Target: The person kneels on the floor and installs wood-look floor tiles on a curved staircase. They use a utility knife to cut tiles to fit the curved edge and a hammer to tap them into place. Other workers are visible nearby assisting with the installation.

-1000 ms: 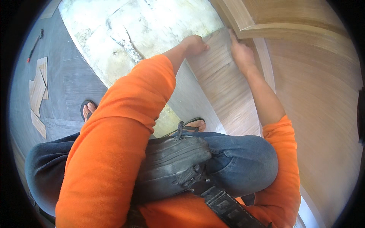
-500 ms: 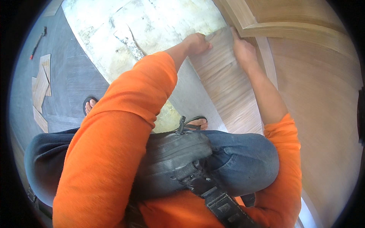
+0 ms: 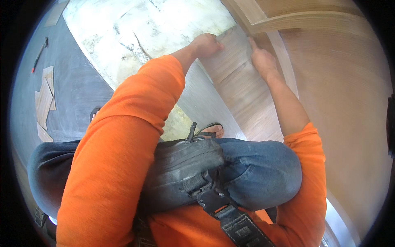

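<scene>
A brown wood-grain floor plank (image 3: 231, 46) lies at the far end of a strip of similar planks, beside the wooden panelling on the right. My left hand (image 3: 207, 45) is closed at its left edge, knuckles up, fingertips partly hidden. At the plank's right edge is my right hand (image 3: 263, 60), index finger stretched along it and the other fingers bent, mostly out of sight. A seam crosses the strip below my hands. Left of the strip runs a greyer plank row (image 3: 210, 101).
Wooden panelling (image 3: 329, 74) with a light base strip (image 3: 284, 57) rises on the right. Bare, stained subfloor (image 3: 103, 33) spreads at the far left-centre. On the dark floor (image 3: 74, 78) lie several plank offcuts (image 3: 44, 101) and a hammer (image 3: 40, 55). A black waist bag (image 3: 185, 164) rests across my lap.
The plank has shifted slightly away from me along the panelling. My right hand has slid a little nearer along its edge. The left hand stays on the left edge.
</scene>
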Tool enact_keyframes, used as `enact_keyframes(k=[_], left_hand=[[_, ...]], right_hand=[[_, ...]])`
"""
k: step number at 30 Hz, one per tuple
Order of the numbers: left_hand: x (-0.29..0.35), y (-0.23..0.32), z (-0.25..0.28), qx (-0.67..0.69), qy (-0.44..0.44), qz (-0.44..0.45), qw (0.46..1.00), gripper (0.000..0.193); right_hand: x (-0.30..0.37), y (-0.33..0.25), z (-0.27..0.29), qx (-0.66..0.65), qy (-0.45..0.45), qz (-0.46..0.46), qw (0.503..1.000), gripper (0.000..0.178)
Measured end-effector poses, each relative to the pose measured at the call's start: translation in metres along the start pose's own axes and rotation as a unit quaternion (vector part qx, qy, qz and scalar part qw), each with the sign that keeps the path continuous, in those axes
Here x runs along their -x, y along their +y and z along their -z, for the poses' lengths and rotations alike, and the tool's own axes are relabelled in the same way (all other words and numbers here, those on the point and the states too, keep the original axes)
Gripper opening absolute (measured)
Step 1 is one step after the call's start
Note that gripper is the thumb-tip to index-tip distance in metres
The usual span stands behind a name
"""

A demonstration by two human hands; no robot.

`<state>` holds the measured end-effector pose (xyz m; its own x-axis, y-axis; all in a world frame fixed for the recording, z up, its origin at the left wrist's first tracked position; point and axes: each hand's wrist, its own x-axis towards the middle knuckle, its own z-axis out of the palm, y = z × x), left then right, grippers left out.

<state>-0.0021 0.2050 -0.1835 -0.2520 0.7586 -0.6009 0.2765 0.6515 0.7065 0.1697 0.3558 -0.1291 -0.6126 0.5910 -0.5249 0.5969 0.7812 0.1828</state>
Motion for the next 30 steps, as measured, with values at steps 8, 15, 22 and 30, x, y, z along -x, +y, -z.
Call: enact_keyframes(k=[8, 15, 22, 30], left_hand=[[-0.007, -0.007, -0.002, -0.038, 0.032, -0.023, 0.998, 0.057], [-0.008, -0.010, -0.001, -0.041, 0.028, -0.030, 0.998, 0.059], [-0.003, -0.002, -0.003, -0.027, 0.026, -0.027, 0.999, 0.059], [-0.004, -0.017, -0.008, 0.000, 0.032, -0.013, 0.999, 0.059]], right_hand=[[0.024, 0.013, -0.011, -0.018, -0.024, -0.033, 0.999, 0.064], [0.045, 0.027, -0.030, -0.035, -0.004, -0.038, 0.999, 0.067], [0.068, 0.057, -0.058, -0.043, 0.017, -0.051, 0.998, 0.066], [0.088, 0.042, -0.052, -0.131, 0.041, -0.054, 0.989, 0.062]])
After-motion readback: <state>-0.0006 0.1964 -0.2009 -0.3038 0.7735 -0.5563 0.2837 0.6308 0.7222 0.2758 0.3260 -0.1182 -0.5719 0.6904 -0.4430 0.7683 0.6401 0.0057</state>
